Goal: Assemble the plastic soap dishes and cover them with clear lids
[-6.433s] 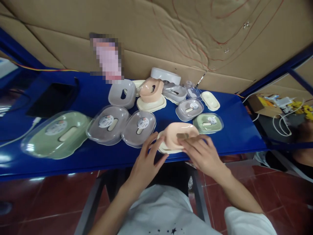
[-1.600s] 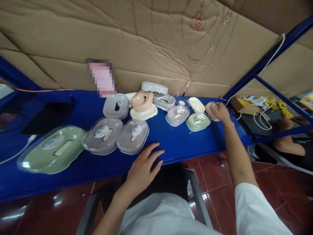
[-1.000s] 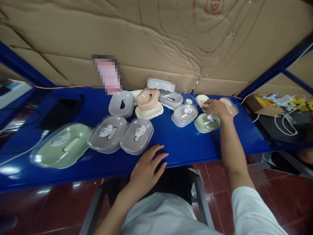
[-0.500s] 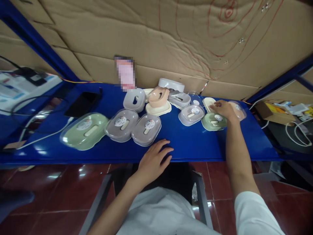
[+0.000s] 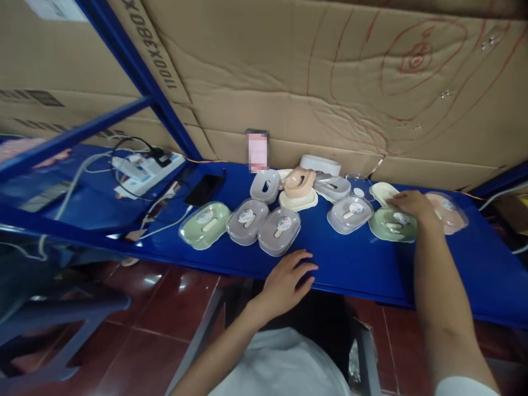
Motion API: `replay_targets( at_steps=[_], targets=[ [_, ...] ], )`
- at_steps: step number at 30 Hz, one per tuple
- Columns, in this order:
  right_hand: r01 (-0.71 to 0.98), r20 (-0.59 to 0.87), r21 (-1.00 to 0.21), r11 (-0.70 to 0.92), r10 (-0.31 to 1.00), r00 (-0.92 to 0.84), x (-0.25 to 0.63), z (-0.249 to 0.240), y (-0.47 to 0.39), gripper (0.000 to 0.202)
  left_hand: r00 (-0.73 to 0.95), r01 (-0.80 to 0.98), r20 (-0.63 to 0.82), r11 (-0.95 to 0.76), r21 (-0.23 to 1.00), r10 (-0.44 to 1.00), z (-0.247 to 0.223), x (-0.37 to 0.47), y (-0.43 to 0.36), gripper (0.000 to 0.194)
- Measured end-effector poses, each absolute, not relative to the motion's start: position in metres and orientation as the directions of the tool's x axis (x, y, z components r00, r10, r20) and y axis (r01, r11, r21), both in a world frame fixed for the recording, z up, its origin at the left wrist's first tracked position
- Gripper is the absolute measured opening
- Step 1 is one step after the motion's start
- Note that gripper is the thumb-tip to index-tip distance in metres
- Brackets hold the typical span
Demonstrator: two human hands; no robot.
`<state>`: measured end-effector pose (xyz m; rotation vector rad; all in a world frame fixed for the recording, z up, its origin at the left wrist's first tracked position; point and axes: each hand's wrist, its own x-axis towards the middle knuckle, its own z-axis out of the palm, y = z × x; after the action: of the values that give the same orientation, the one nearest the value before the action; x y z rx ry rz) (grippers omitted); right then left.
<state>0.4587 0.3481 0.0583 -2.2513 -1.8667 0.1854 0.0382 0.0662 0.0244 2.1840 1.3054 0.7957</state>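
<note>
My left hand [image 5: 289,278] rests at the table's front edge, palm down, fingers spread and holding nothing. Close beyond it sits a grey lidded plastic box [image 5: 279,231] with a round label. Across to the right, my right hand [image 5: 414,203] reaches over a green lidded box [image 5: 392,224]. Its bent fingers close at the right edge of a shallow cream oval dish [image 5: 383,193] lying flat; the thumb's grip is partly hidden. A pink lidded box [image 5: 447,212] stands right of that hand, and another grey box [image 5: 350,213] to its left.
At the back, a peach box part [image 5: 300,181] sits on a cream base [image 5: 297,199]. Further left are a second green box [image 5: 205,224], a black phone [image 5: 205,190] and a power strip [image 5: 150,175] with cables. A cardboard wall [image 5: 289,82] closes off the rear.
The view has turned left, so everything appears shifted right. My right hand stays at the cream dish, and my left hand stays at the table edge. The boxes keep their places.
</note>
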Motion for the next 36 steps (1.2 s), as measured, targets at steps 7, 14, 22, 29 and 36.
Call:
replay_targets(
  at_steps=[7,14,22,29,36],
  targets=[
    [0.930,-0.026,-0.192,-0.315,0.949,0.315,0.455,0.061,0.344,0.017,0.370,0.505,0.271,-0.437,0.745,0.889,0.056,0.015,0.069,0.029],
    [0.919,0.145,-0.228,-0.323,0.922,0.359,0.443,0.072,0.327,0.035,0.093,0.835,0.409,-0.295,0.465,0.908,0.100,-0.036,0.165,0.033],
    [0.936,0.261,-0.350,0.018,0.962,0.079,0.433,0.094,0.304,0.046,-0.121,0.964,0.106,0.091,0.249,0.987,0.089,-0.040,0.234,0.065],
    [0.936,0.288,-0.178,0.304,0.926,-0.246,0.396,0.082,0.294,0.050,-0.173,0.950,-0.085,0.189,0.248,0.981,0.093,-0.036,0.242,0.082],
    [0.811,0.292,-0.435,0.391,0.914,-0.283,0.390,0.075,0.297,0.039,-0.198,0.938,-0.015,0.194,0.288,0.980,0.081,-0.045,0.250,0.055]
  ],
)
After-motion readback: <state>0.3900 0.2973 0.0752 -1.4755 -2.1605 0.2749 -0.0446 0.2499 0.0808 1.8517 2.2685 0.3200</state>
